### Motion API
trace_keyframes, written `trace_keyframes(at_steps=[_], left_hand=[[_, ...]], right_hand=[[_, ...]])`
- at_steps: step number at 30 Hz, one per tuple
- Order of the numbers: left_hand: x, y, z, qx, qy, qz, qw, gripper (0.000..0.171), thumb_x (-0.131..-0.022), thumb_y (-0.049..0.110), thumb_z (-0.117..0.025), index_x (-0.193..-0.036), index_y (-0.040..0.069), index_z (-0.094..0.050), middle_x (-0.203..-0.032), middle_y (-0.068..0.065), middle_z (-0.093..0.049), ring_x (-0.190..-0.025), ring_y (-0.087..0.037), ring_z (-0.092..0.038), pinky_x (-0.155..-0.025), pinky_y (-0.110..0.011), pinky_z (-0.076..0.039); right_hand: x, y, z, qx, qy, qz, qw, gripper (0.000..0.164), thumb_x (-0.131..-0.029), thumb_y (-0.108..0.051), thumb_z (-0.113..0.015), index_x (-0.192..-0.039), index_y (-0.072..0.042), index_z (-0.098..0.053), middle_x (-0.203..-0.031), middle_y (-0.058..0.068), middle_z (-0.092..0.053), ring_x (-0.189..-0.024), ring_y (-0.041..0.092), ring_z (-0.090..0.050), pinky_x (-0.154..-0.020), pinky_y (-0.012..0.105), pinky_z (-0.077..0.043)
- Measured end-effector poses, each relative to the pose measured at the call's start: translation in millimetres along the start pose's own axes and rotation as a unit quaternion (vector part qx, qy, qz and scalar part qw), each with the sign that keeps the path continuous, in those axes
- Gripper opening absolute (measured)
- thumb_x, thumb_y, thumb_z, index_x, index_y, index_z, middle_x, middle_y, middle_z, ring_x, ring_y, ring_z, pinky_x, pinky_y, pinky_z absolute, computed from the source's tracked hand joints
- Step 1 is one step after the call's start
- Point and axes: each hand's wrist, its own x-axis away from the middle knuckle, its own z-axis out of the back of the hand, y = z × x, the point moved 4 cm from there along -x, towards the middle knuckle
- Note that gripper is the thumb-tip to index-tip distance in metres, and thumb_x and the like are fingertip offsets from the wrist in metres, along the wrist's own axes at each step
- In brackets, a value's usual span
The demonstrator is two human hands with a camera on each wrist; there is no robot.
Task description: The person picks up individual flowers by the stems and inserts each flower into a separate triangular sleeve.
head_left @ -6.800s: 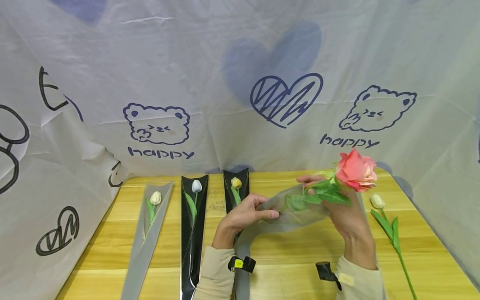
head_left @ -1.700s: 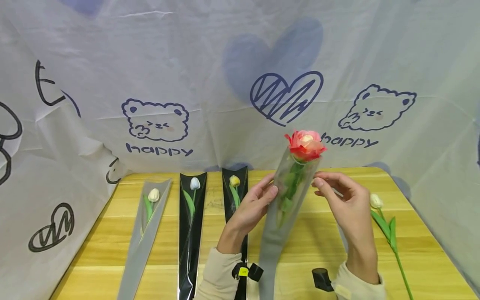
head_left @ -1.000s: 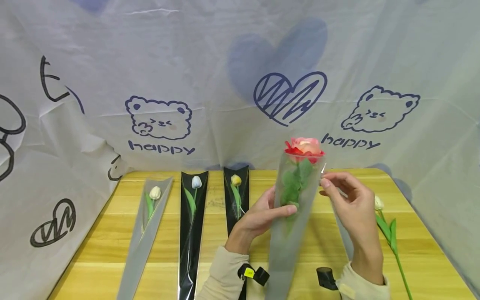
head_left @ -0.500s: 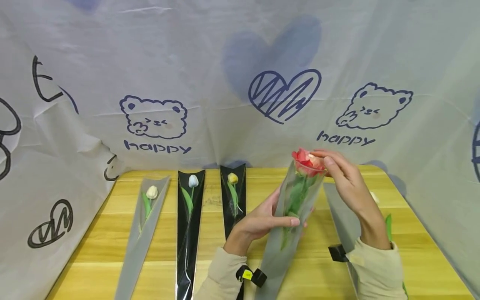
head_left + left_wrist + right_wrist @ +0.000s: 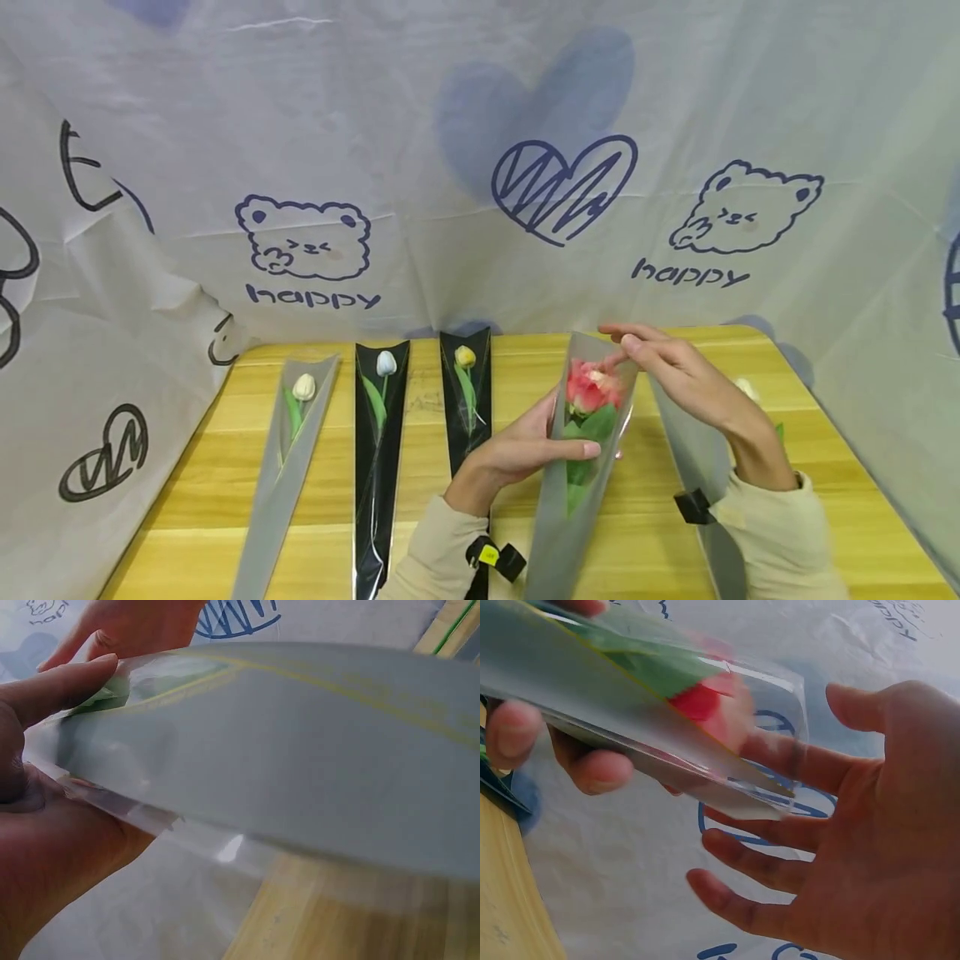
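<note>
A pink-red artificial rose [image 5: 592, 385] with green leaves sits inside a grey, clear-fronted flower sleeve [image 5: 551, 537], its bloom just below the sleeve's mouth. My left hand [image 5: 517, 446] grips the sleeve around its middle, thumb across the front; in the left wrist view the sleeve's grey back [image 5: 285, 757] fills much of the picture. At the mouth is my right hand [image 5: 686, 375]. The right wrist view shows the right index finger [image 5: 810, 761] reaching into the opening at the rose's petals [image 5: 705, 701], while the thumb and other fingers stay outside, extended.
Left on the wooden table [image 5: 195, 500] lie a white tulip [image 5: 303, 387] in a grey sleeve and a blue tulip [image 5: 386, 363] in a black one. A yellow tulip [image 5: 465, 357] is beside my left hand. Another grey sleeve [image 5: 686, 437] lies under my right forearm, near a white tulip [image 5: 747, 388].
The rose, which stuck out above the sleeve's mouth, has gone down inside it. My right hand has moved from the sleeve's edge to its opening; the left hand keeps its grip.
</note>
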Motion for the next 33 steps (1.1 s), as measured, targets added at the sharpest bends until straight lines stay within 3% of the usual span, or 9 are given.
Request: trace_keyframes(at_steps=[8, 12, 16, 20, 22, 24, 27, 29, 33], left_hand=[[-5.6, -3.0, 3.6, 0.015, -0.002, 0.006, 0.9999, 0.093, -0.094, -0.004, -0.067, -0.164, 0.03, -0.016, -0.159, -0.007, -0.04, -0.124, -0.027, -0.06, -0.104, -0.042, -0.047], [-10.3, -12.9, 18.9, 0.017, 0.057, 0.051, 0.9969, 0.089, -0.093, -0.005, -0.067, -0.162, 0.029, -0.022, -0.139, -0.009, -0.056, -0.115, -0.021, -0.06, -0.097, -0.039, -0.05], [-18.9, -26.0, 47.4, 0.0, 0.167, 0.089, 0.9819, 0.075, -0.092, -0.007, -0.068, -0.157, 0.015, -0.036, -0.126, -0.011, -0.061, -0.103, -0.021, -0.063, -0.088, -0.037, -0.054], [-28.8, -36.5, 76.1, -0.07, 0.279, 0.096, 0.9528, 0.072, -0.09, -0.002, -0.073, -0.153, 0.004, -0.041, -0.127, -0.019, -0.062, -0.098, -0.023, -0.064, -0.084, -0.035, -0.053], [-33.0, -39.3, 85.8, -0.124, 0.321, 0.094, 0.9343, 0.073, -0.089, 0.002, -0.076, -0.153, 0.0, -0.04, -0.128, -0.023, -0.061, -0.099, -0.027, -0.065, -0.084, -0.037, -0.054], [-37.1, -40.1, 91.4, -0.193, 0.351, 0.096, 0.9112, 0.074, -0.089, 0.008, -0.079, -0.152, -0.003, -0.041, -0.128, -0.026, -0.06, -0.103, -0.033, -0.065, -0.086, -0.041, -0.055], [-43.8, -42.4, 96.6, -0.292, 0.371, 0.106, 0.875, 0.071, -0.09, 0.016, -0.08, -0.147, -0.006, -0.044, -0.129, -0.026, -0.06, -0.111, -0.038, -0.063, -0.091, -0.047, -0.054], [-48.2, -43.7, 98.3, -0.345, 0.371, 0.111, 0.855, 0.069, -0.091, 0.019, -0.08, -0.144, -0.007, -0.047, -0.127, -0.026, -0.061, -0.112, -0.041, -0.062, -0.091, -0.05, -0.053], [-43.8, -40.7, 107.0, -0.403, 0.379, 0.126, 0.8236, 0.073, -0.091, 0.021, -0.08, -0.146, -0.009, -0.044, -0.131, -0.029, -0.055, -0.119, -0.044, -0.054, -0.097, -0.054, -0.048]], right_hand=[[-4.6, 7.0, 2.5, -0.008, -0.056, -0.035, 0.998, 0.051, -0.114, -0.033, -0.03, -0.151, -0.002, -0.047, -0.126, 0.008, -0.071, -0.139, 0.037, -0.045, -0.107, 0.066, -0.035], [1.7, 12.3, 16.1, 0.015, 0.023, -0.04, 0.999, 0.048, -0.114, -0.034, -0.034, -0.143, -0.003, -0.058, -0.143, 0.011, -0.06, -0.141, 0.035, -0.042, -0.106, 0.049, -0.044], [32.3, 25.4, 47.5, 0.049, 0.139, -0.057, 0.987, 0.044, -0.113, -0.034, -0.039, -0.14, -0.006, -0.061, -0.146, 0.012, -0.055, -0.131, 0.022, -0.051, -0.091, 0.018, -0.048], [81.8, 52.4, 78.3, 0.1, 0.206, -0.117, 0.966, 0.044, -0.111, -0.035, -0.046, -0.142, -0.006, -0.059, -0.14, 0.017, -0.056, -0.113, 0.005, -0.054, -0.078, 0.01, -0.048], [106.9, 69.5, 87.9, 0.134, 0.21, -0.149, 0.957, 0.044, -0.11, -0.033, -0.049, -0.142, -0.003, -0.058, -0.138, 0.024, -0.056, -0.113, 0.016, -0.058, -0.073, 0.01, -0.046], [129.2, 87.8, 93.2, 0.163, 0.199, -0.177, 0.95, 0.044, -0.11, -0.028, -0.05, -0.14, 0.003, -0.057, -0.135, 0.032, -0.056, -0.113, 0.036, -0.061, -0.076, 0.023, -0.053], [154.6, 114.4, 96.2, 0.188, 0.165, -0.224, 0.942, 0.039, -0.108, -0.021, -0.054, -0.132, 0.01, -0.057, -0.123, 0.036, -0.059, -0.108, 0.057, -0.058, -0.076, 0.04, -0.055], [165.9, 130.1, 96.3, 0.192, 0.134, -0.263, 0.936, 0.038, -0.106, -0.019, -0.058, -0.127, 0.012, -0.058, -0.115, 0.035, -0.063, -0.101, 0.052, -0.062, -0.074, 0.05, -0.054], [168.0, 152.1, 86.8, 0.147, 0.064, -0.34, 0.927, 0.041, -0.101, -0.021, -0.064, -0.121, 0.014, -0.057, -0.111, 0.035, -0.062, -0.093, 0.04, -0.064, -0.071, 0.044, -0.056]])
